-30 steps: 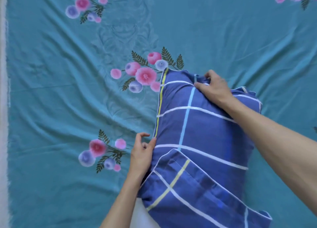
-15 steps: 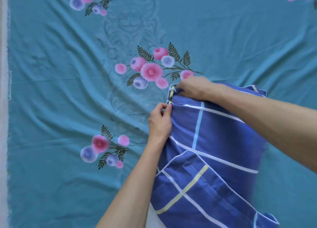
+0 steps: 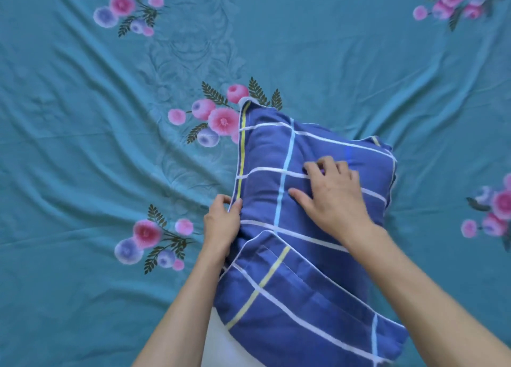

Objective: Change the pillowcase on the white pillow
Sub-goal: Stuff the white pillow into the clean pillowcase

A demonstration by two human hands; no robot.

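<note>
We see a teal bed sheet (image 3: 69, 145) with pink flowers on the bed. Our left hand (image 3: 221, 223) pinches the left edge of the blue checked pillowcase (image 3: 312, 292). The pillowcase lies near the middle of the bed, by its near edge. A bit of the white pillow (image 3: 221, 344) peeks out below. Our right hand (image 3: 334, 198) rests on top, fingers spread and a little bent.
</note>
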